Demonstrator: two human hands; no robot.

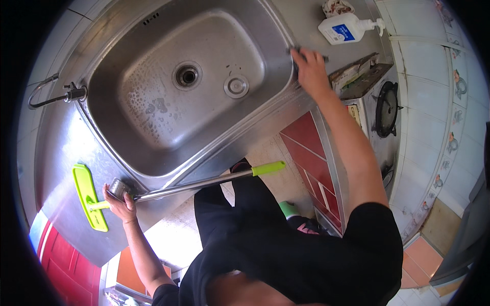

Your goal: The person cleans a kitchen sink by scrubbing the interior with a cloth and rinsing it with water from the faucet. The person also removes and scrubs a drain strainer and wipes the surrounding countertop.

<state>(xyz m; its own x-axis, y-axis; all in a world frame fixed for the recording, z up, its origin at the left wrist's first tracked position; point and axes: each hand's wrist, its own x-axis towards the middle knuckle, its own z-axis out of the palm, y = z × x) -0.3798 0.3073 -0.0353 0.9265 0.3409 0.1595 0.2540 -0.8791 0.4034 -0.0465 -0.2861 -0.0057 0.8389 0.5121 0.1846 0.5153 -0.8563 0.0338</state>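
Observation:
My left hand [123, 208] is closed around the lower end of a flat-head mop or squeegee, on the counter left of the sink. Its lime-green flat head [90, 197] lies past my fingers, and the metal pole [199, 185] runs rightward to a green grip [270, 167]. A small shiny metal piece [119, 187] shows at my left fingers; its kind is unclear. At the right rim of the stainless steel sink [134, 153], my right hand [313, 72] grips a dark narrow object [325, 59], mostly hidden by the fingers and blurred.
Inside the basin are a drain hole [189, 77], a round metal strainer [236, 86] and water drops. A faucet [74, 93] stands at left. A white pump bottle [342, 30] lies at upper right, near a gas burner [387, 109]. Red tiled cabinet panels [306, 137] are below.

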